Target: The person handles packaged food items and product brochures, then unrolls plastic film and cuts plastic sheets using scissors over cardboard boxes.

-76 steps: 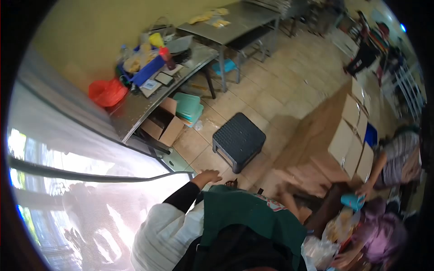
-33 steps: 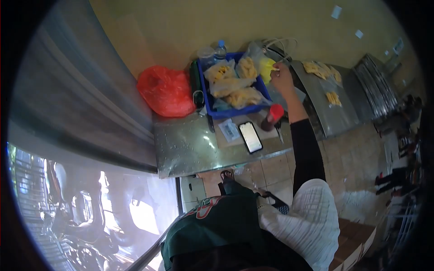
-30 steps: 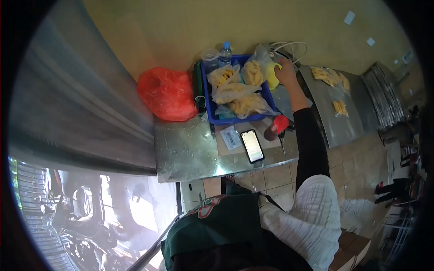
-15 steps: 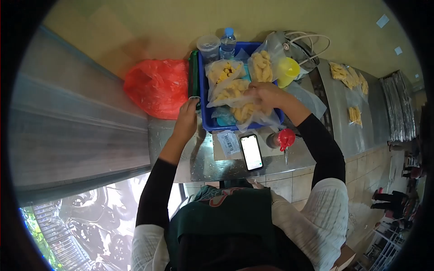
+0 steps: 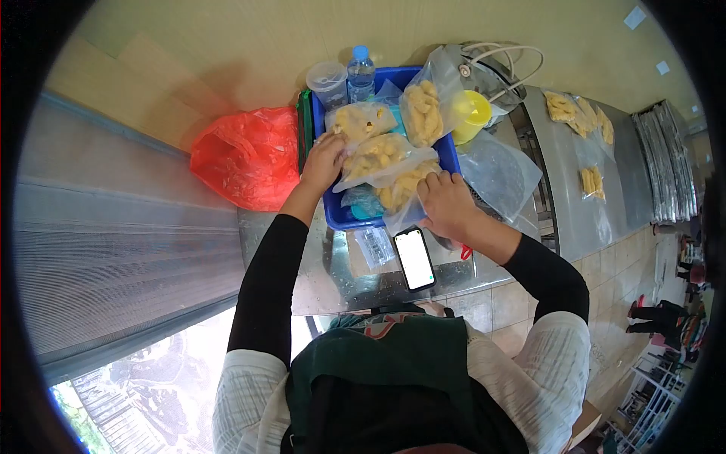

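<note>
A blue plastic basket (image 5: 327,203) holds several clear bags of pale yellow food pieces. At its left side, my left hand (image 5: 324,160) has its fingers curled at the edge of the middle bag (image 5: 376,156). My right hand (image 5: 448,206) is closed on the loose plastic of the lower bag (image 5: 401,189), at the basket's front right corner. Another filled bag (image 5: 423,113) leans upright at the back right, and one more (image 5: 361,121) lies at the back left. The fingertips of both hands are partly hidden.
Left of the basket lies a red plastic bag (image 5: 253,155). A water bottle (image 5: 361,76) and a clear tub (image 5: 327,83) stand behind. A yellow cup (image 5: 470,117) and a handbag (image 5: 495,79) are at the right. A lit phone (image 5: 414,259) lies in front.
My left hand has moved from the basket's left rim onto the bags. My right hand has come down and toward me, pulling at the lower bag's plastic. The view has shifted slightly.
</note>
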Demonstrator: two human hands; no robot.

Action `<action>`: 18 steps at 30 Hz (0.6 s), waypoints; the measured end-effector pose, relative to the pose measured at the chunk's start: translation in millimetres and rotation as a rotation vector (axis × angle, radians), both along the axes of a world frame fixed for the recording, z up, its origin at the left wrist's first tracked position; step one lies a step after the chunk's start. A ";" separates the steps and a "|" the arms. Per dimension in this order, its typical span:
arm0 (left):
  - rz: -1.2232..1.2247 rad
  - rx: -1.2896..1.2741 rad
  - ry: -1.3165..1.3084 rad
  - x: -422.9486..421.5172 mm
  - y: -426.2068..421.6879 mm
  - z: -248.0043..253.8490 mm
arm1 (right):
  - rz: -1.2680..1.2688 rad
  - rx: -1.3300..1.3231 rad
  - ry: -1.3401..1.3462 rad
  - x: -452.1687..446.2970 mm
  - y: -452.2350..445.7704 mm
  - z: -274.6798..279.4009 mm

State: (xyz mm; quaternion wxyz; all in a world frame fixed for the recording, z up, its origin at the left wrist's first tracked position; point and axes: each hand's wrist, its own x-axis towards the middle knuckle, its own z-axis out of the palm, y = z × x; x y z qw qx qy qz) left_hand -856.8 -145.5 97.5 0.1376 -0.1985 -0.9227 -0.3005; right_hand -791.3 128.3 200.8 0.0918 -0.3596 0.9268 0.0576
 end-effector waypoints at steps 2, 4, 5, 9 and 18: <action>0.181 0.102 -0.167 -8.1 8.3 -2.7 | -0.026 0.110 0.105 -3.3 2.1 -28.5; 0.285 0.193 -0.068 -17.4 10.3 -2.5 | -0.004 0.066 0.014 -15.0 3.2 -40.2; 0.336 0.239 -0.023 -21.0 12.1 -3.1 | 0.006 0.044 -0.037 -21.4 3.4 -41.6; 0.375 0.585 0.160 -59.8 11.6 17.4 | -0.081 -0.238 0.222 -53.9 13.6 -34.1; 0.414 0.827 0.527 -23.0 4.7 174.9 | -0.413 -0.600 0.474 -60.8 23.0 44.8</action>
